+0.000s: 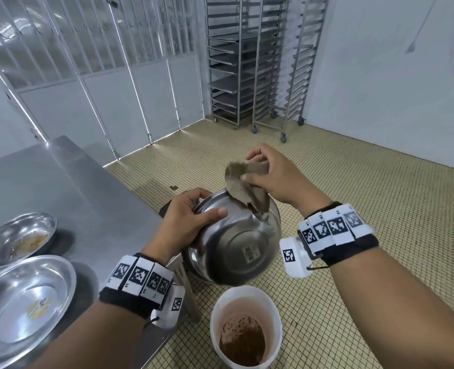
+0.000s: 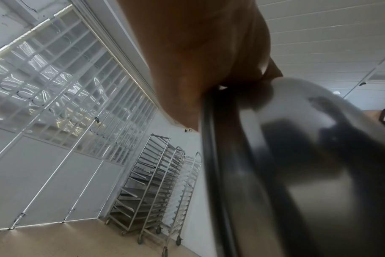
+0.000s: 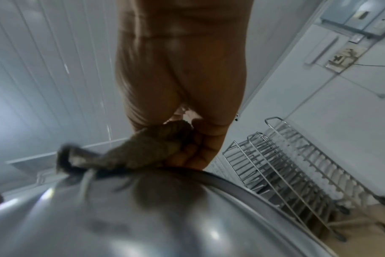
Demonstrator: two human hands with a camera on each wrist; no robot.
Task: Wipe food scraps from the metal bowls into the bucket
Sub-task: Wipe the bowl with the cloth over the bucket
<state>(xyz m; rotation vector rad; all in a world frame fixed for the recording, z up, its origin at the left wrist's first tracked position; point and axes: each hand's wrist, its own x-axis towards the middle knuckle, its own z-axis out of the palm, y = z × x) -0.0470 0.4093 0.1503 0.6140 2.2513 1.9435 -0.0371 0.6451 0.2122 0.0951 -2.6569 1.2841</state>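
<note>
Metal bowl (image 1: 233, 241) is being held tilted over the bucket (image 1: 245, 326) | left hand (image 1: 191, 219) is gripping its rim | right hand (image 1: 273, 179) is pinching a limp rag (image 1: 247, 190) | probably light, stiff, slick steel, so I'd be grabbing the rim | two more bowls (image 1: 20, 296) are sitting on the counter (image 1: 60, 182)

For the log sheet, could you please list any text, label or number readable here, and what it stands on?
No words or numbers can be read.
Bowl underside: a square mark, illegible.
Wristbands: black-and-white coded squares, no letters.
Wall notice: blurred.
Yellow mark in the near dish: too blurred to tell.
</note>
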